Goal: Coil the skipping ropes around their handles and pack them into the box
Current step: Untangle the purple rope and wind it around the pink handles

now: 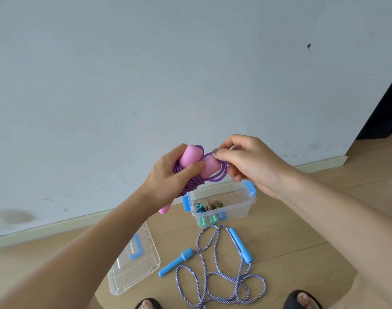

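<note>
My left hand (168, 177) grips the two pink handles (190, 158) of a skipping rope, with its purple cord (221, 175) wound around them in loops. My right hand (246, 161) pinches a loop of that purple cord beside the handles, above the box. The clear plastic box (246, 208) with blue clips stands open on the floor below my hands and holds a coiled rope with green handles (209, 217). A blue-handled rope (241, 245) with a striped blue-and-white cord (215, 277) lies loose and uncoiled on the floor in front of the box.
The box's clear lid (128, 273) with a blue grip lies on the wooden floor at the left. A pale wall with a skirting board (56, 226) runs right behind the box. My feet in dark sandals (302, 299) show at the bottom edge.
</note>
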Demonstrator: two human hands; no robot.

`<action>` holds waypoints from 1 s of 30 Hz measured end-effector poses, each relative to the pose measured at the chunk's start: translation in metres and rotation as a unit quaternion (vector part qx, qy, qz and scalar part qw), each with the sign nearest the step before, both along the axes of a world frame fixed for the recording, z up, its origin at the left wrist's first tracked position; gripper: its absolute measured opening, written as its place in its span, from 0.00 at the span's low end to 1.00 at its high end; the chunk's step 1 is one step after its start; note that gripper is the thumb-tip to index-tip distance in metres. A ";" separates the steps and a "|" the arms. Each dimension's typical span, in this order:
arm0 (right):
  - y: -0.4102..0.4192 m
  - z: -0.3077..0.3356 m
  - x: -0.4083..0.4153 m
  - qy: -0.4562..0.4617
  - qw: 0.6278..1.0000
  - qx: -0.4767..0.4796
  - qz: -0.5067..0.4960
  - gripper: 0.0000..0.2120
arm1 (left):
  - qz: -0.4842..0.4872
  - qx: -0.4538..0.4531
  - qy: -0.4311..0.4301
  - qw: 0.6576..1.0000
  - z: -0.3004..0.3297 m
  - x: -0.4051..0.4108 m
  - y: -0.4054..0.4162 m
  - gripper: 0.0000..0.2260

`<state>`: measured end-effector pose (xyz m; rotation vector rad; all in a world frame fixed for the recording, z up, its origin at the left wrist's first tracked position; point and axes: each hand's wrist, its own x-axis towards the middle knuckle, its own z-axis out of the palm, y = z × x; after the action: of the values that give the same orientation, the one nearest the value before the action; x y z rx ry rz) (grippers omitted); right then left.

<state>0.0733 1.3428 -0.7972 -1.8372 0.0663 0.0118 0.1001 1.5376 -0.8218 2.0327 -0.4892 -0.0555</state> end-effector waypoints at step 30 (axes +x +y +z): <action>0.023 0.011 -0.011 -0.040 0.990 0.134 0.032 0.07 | 0.024 0.058 -0.096 0.993 0.000 -0.001 -0.001 0.14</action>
<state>0.0621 1.3654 -0.7862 -1.5687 -0.0477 -0.0076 0.0992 1.5368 -0.8217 2.1740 -0.5674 0.1448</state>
